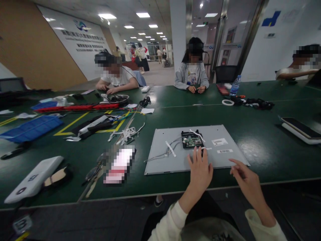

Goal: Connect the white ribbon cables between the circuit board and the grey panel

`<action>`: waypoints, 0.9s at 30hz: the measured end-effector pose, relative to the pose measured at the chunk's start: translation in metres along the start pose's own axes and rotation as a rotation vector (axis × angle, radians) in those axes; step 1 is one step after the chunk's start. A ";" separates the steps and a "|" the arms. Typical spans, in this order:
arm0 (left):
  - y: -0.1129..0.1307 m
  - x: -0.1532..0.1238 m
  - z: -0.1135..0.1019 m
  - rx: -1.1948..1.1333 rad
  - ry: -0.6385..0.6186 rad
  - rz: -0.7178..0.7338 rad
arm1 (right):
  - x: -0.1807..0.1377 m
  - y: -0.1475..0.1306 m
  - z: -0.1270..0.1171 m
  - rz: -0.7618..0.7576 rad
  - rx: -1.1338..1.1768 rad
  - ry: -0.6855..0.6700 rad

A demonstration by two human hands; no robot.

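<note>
Left hand [200, 170] on flat grey panel [163, 164]

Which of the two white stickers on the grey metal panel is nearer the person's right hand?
The narrow white strip sticker, closest the right hand; the larger squarish sticker lies farther back.

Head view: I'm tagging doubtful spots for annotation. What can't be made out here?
All in the head view:
- Labels on the gray panel: print too small to read.
- Panel under the left hand: covered by the hand.
- Right hand: curled fingers hide whether it pinches anything.
- Object left of the panel: blurred out.
- Circuit board: parts too small to tell.
</note>
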State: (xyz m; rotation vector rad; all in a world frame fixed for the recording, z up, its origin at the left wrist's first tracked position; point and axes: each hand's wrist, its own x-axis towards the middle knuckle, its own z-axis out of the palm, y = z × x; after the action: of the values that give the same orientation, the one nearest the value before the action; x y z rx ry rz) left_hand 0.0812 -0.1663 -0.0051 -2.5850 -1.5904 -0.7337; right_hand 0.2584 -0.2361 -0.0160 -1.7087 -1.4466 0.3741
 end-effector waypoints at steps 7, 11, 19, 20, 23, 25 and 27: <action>-0.003 0.001 -0.002 -0.225 0.132 -0.107 | 0.064 -0.014 0.017 -0.466 -0.154 -0.232; -0.006 0.001 -0.005 -0.334 0.250 -0.146 | 0.087 -0.027 0.042 -0.714 -0.314 -0.532; -0.010 -0.001 0.000 -0.422 0.273 -0.161 | 0.091 -0.023 0.064 -0.725 -0.381 -0.603; -0.010 -0.001 0.000 -0.430 0.276 -0.165 | 0.092 -0.022 0.064 -0.720 -0.382 -0.594; -0.012 -0.001 0.001 -0.456 0.279 -0.175 | 0.092 -0.019 0.065 -0.699 -0.395 -0.576; -0.012 -0.002 0.000 -0.474 0.270 -0.185 | 0.092 -0.017 0.066 -0.681 -0.409 -0.568; -0.013 -0.004 -0.001 -0.488 0.254 -0.201 | 0.092 -0.014 0.067 -0.653 -0.424 -0.549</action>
State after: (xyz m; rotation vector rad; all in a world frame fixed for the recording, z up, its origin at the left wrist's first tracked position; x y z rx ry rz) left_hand 0.0686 -0.1637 -0.0082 -2.4892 -1.7812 -1.5735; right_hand 0.2295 -0.1252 -0.0191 -1.3698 -2.5276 0.1807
